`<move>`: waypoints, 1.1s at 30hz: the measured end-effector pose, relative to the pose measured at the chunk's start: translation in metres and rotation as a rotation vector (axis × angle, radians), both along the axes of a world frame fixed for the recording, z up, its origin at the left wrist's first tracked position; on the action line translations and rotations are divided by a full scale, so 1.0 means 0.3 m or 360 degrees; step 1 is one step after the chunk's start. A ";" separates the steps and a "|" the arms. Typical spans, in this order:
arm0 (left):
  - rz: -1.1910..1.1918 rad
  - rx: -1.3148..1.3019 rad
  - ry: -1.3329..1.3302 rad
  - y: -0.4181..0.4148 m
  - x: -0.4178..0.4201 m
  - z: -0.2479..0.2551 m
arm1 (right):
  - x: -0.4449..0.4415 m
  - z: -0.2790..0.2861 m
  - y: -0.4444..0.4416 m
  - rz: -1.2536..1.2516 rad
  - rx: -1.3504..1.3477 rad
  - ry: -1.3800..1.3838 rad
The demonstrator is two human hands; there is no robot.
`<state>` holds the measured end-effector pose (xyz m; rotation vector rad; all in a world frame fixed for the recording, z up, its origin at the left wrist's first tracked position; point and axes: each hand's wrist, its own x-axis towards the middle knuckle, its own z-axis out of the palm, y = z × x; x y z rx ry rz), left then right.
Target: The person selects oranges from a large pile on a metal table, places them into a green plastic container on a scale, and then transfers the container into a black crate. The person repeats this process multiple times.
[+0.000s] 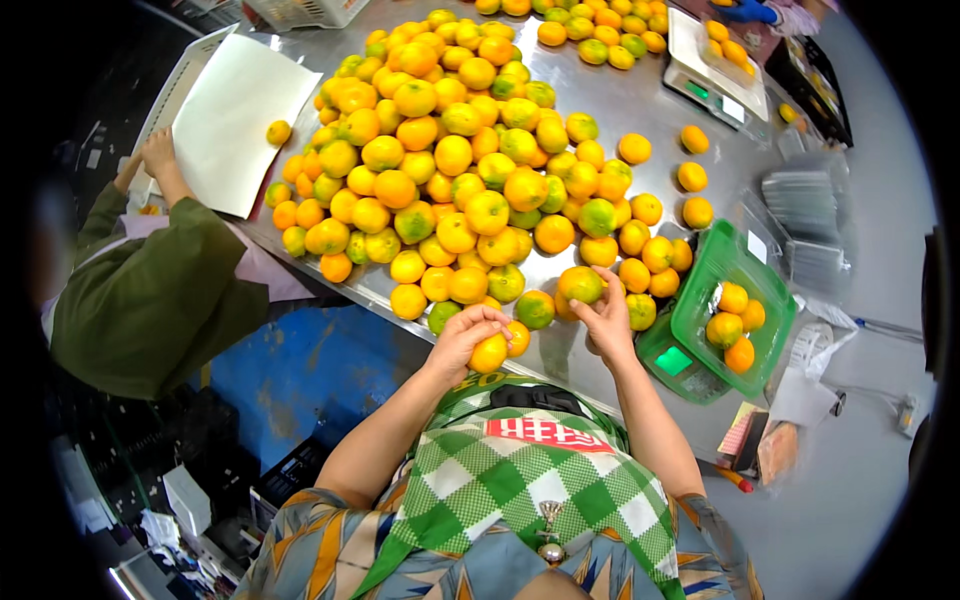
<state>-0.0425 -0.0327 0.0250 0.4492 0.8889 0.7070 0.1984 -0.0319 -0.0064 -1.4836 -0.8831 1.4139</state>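
Observation:
At the table's near edge, my left hand (466, 339) is closed around a mandarin orange (488, 353), with a second mandarin (518, 339) beside its fingertips. My right hand (609, 319) grips a yellow-green mandarin (579, 285) between thumb and fingers, at the near side of a large heap of mandarins (454, 155). Right of that hand sits a green plastic basket (679, 315) on a green weighing scale (656, 352) with a lit display. Inside the basket, several mandarins (724, 330) rest in what looks like a clear plastic tray.
Three mandarins (692, 177) line the steel table (592, 97) beyond the basket. Stacked clear plastic containers (806, 195) stand at right. Farther back, a white scale (709, 67) bears bagged mandarins near another person's blue-gloved hand (750, 10). At left, a person in a green sleeve (165, 292) holds a paper-lined crate (225, 120).

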 end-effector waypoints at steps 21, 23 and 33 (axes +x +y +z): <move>-0.0966 0.1209 0.2695 0.382 -0.067 0.084 | -0.166 0.193 0.118 0.0656 0.0699 -0.1011; -0.1142 0.1155 0.2741 0.413 -0.058 0.035 | -0.174 0.197 0.106 0.0687 0.0635 -0.0891; -0.1000 0.1285 0.2764 0.384 -0.076 0.027 | -0.314 0.182 0.351 0.0827 0.1024 -0.1668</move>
